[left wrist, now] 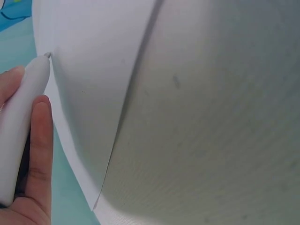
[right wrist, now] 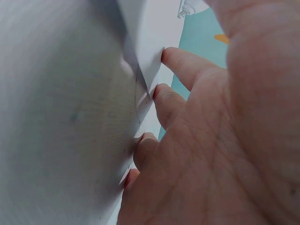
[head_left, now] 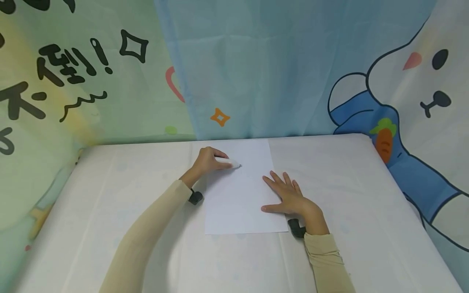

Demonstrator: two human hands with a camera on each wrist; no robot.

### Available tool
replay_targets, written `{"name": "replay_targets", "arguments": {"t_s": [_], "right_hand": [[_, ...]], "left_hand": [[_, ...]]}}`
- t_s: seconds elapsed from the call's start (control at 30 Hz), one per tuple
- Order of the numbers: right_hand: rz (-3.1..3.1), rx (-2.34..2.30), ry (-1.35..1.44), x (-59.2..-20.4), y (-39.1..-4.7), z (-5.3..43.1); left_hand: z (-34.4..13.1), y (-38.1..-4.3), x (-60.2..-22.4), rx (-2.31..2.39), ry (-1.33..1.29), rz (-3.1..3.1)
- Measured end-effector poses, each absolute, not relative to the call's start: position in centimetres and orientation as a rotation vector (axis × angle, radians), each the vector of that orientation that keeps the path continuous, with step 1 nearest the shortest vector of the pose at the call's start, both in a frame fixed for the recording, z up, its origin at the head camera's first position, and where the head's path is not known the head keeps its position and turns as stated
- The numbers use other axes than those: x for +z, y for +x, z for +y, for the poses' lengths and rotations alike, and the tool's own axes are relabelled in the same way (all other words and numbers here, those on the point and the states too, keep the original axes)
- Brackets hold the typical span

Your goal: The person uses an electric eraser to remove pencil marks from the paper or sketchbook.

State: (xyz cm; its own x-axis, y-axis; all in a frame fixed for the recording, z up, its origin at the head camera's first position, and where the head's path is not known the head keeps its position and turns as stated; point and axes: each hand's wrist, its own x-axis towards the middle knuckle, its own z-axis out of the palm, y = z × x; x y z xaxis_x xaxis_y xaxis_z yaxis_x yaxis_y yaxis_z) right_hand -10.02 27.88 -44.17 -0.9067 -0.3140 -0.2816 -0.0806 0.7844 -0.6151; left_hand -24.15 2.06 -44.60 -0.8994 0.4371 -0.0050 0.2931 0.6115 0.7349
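Observation:
My left hand (head_left: 208,160) grips a thick white pen (head_left: 225,160) between thumb and fingers. The pen's small metal tip points right and comes right down at the upper part of a white sheet of paper (head_left: 238,207). In the left wrist view, the pen (left wrist: 23,117) shows its smooth, fat barrel, with a fingertip on either side. My right hand (head_left: 288,197) lies with fingers spread over the sheet's right edge, thumb lower down on the paper. Seen from the right wrist, the fingertips (right wrist: 169,55) press at the paper's edge.
A white cloth (head_left: 121,211) covers the table under the sheet. Behind the table's far edge hangs a printed backdrop (head_left: 256,81) with cartoon figures and lettering. Dark wrist cameras (head_left: 196,197) sit at both cuffs.

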Motion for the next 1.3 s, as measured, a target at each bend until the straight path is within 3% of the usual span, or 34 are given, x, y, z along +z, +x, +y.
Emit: {"name": "replay_targets", "arguments": {"t_s": [1.3], "right_hand": [[2.602, -0.894, -0.291, -44.02, -9.83, 27.93]], "left_hand": [[2.63, -24.79, -44.28, 1.170, 0.532, 2.680]]}}
